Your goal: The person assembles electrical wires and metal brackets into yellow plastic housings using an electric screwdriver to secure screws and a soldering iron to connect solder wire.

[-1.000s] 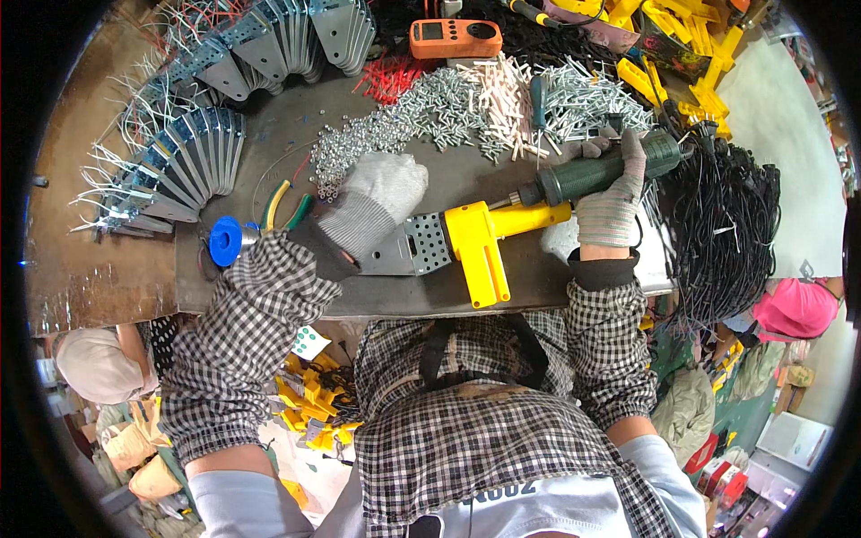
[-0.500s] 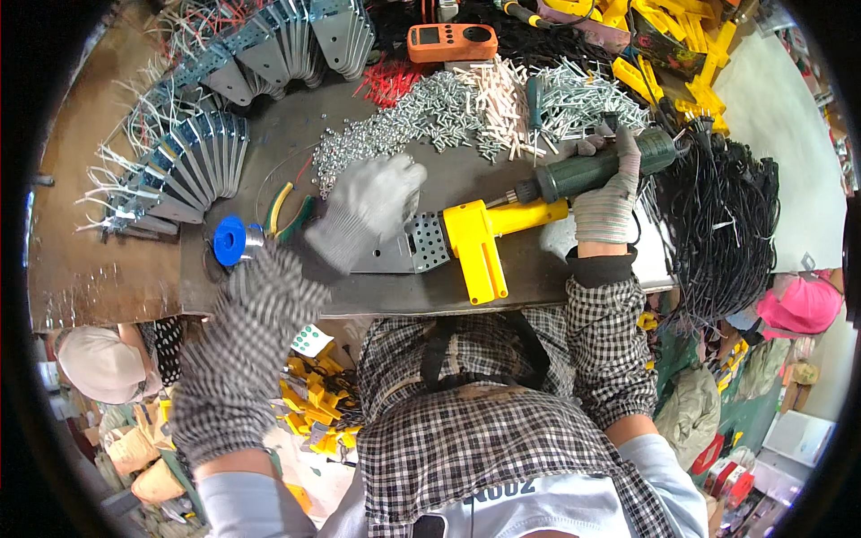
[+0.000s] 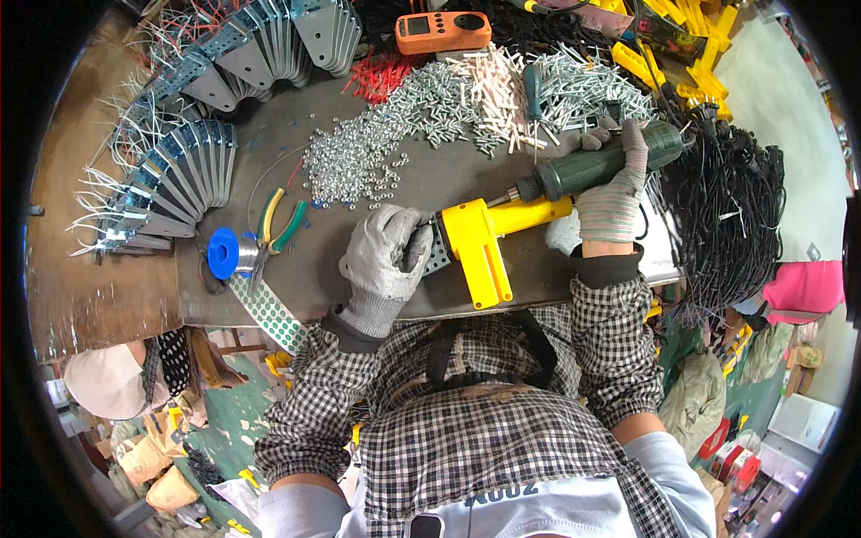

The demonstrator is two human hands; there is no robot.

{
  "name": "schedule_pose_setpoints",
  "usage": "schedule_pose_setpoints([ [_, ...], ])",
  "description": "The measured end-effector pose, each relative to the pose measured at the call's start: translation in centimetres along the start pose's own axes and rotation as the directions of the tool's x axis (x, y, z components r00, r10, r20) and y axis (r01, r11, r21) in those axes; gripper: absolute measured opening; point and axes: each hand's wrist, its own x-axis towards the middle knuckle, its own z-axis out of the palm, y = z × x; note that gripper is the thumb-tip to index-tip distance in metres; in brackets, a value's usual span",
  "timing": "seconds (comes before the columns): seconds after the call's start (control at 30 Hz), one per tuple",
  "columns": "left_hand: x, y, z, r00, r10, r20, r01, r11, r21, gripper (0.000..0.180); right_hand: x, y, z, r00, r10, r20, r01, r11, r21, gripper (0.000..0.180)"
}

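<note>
My right hand [image 3: 612, 204], in a striped grey glove, is wrapped round a dark green electric screwdriver [image 3: 583, 172]. Its bit points left, reaching the upper side of a yellow plastic housing [image 3: 473, 247] lying on the bench. Against the housing's left end sits a perforated metal plate [image 3: 437, 257], mostly covered by my left hand [image 3: 387, 254]. That gloved hand is closed, fingertips pinched together at the join of plate and housing; whatever they pinch is hidden. Just beyond it spreads a heap of small shiny nuts [image 3: 345, 166].
Pliers [image 3: 289, 226] and a blue solder spool [image 3: 223, 255] lie left, near a green-dotted strip [image 3: 269, 314]. Metal brackets with wires [image 3: 184, 170] line the far left. Behind are screws [image 3: 587, 85], white sleeves [image 3: 493, 90], and an orange meter [image 3: 442, 33]. Black cables [image 3: 731, 206] are bundled right.
My left hand has come back from beside the nuts toward me, closing at the housing's left end. The right hand and screwdriver have barely moved. Pliers and nuts now show more fully.
</note>
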Motion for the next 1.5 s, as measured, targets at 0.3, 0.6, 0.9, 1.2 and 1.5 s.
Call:
schedule_pose_setpoints([
  [0.3,0.1,0.0,0.0,1.000,0.008,0.006,-0.008,1.000,-0.004,0.017,-0.9,0.2,1.0,0.997,-0.075,-0.023,0.072,0.991,-0.115,0.024],
  [0.6,0.0,-0.2,0.5,1.000,-0.029,-0.010,0.028,0.999,-0.043,0.015,-0.1,0.3,0.3,1.000,-0.019,-0.022,0.017,0.998,-0.067,0.021],
  [0.9,0.4,0.0,0.1,0.999,0.006,0.042,-0.005,1.000,-0.010,0.020,-0.7,0.4,1.0,0.998,-0.035,-0.052,0.030,0.996,-0.084,0.020],
  [1.2,0.5,0.5,0.1,0.995,0.067,0.074,-0.068,0.998,0.013,0.031,-0.8,0.6,1.1,0.998,-0.048,-0.029,0.045,0.994,-0.103,0.022],
  [1.5,0.7,0.5,-0.2,0.988,0.109,0.108,-0.117,0.991,0.071,0.029,-0.6,0.8,0.8,0.996,-0.090,0.010,0.091,0.989,-0.115,0.019],
])
